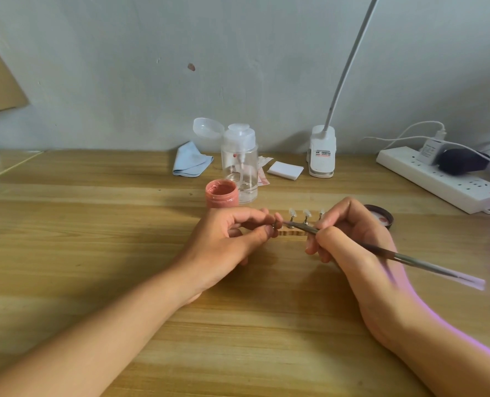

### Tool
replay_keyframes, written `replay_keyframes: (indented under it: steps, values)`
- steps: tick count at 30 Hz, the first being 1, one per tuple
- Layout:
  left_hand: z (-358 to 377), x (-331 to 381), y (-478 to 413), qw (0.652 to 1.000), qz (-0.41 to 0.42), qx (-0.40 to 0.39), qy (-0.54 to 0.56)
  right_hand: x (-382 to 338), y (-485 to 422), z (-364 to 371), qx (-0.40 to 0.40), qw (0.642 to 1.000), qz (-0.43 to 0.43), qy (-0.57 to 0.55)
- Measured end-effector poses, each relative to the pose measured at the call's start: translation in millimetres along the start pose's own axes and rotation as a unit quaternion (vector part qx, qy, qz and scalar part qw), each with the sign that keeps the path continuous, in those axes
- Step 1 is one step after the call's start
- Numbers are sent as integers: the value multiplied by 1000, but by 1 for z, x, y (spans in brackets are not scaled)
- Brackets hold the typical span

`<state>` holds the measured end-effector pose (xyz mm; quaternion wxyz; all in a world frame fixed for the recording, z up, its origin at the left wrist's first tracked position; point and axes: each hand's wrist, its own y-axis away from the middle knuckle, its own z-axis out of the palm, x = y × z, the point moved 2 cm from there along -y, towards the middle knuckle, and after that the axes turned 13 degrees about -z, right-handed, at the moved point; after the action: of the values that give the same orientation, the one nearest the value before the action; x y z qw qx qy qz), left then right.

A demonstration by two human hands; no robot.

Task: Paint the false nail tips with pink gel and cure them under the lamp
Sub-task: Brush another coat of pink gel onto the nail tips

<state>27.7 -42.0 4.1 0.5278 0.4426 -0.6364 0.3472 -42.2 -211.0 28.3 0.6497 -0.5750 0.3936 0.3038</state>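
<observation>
False nail tips [306,212]: we count three clear oval ones, each on a small metal peg, in a row just right of the jar of pink gel [220,193] and nearer us. The pegs rise from one thin wooden strip [288,232] with a wavy edge. The left hand [229,242], in front of the jar, has its grip closed in a pinch on one more metal peg [274,224]; we cannot tell whether a tip sits on it. The right hand [352,245], right of the jar, has its grip curled round one slim brush [427,265], whose fine end points at the pinched peg. The jar is one short round pot, open and smeared pink. Just behind it stands one clear plastic pump bottle [239,164] with its flip cap raised. Behind and left lies one folded pale blue cloth [190,160]. Behind and right are white square pads [285,169], one white clip lamp [322,153] and, farthest right, one white power strip [438,179]. One dark round lid [379,217] lies right of the jar. Everything rests on a wood-grain table [94,224].
</observation>
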Motion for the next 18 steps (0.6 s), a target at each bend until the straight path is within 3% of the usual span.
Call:
replay_keyframes:
  steps: [18]
  values:
    - [1,2,1,1000,-12,15,-2,5,2,-3,16,1000,-2,-26]
